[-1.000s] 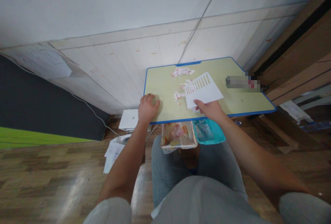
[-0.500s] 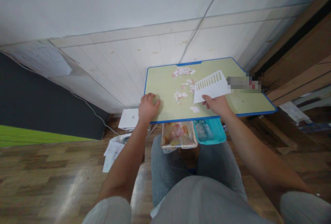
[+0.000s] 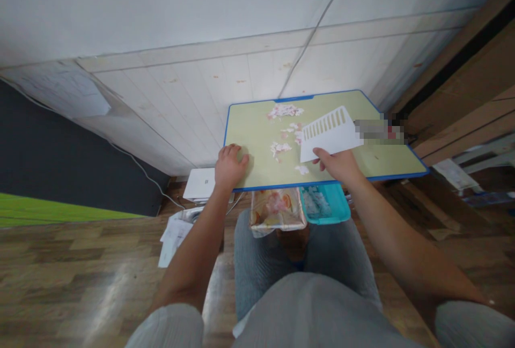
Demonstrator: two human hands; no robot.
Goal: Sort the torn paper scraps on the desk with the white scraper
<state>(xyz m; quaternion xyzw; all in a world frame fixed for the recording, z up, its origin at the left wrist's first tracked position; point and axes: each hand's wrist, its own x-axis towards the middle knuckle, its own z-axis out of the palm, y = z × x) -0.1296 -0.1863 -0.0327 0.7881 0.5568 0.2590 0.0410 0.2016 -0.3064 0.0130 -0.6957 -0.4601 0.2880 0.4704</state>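
My right hand grips the lower edge of a white card with a row of slots cut along its top. The card is held above the green tabletop. On the left part of the blue-edged table, my left hand rests with its fingers apart and nothing in it. Between my hands lie small heaps of white and pinkish scraps: a larger pile at the back, a smaller pile nearer me, and a few pieces near the front edge. The card partly hides one more heap.
Below the front edge sit a plastic-lined basket and a turquoise tub holding pale scraps. A blurred-out object lies on the table's right. A white box and papers are at lower left; the wall stands behind.
The white card in my right hand has tilted slightly and its right end has shifted a little to the right. My left hand and the scrap heaps look the same.
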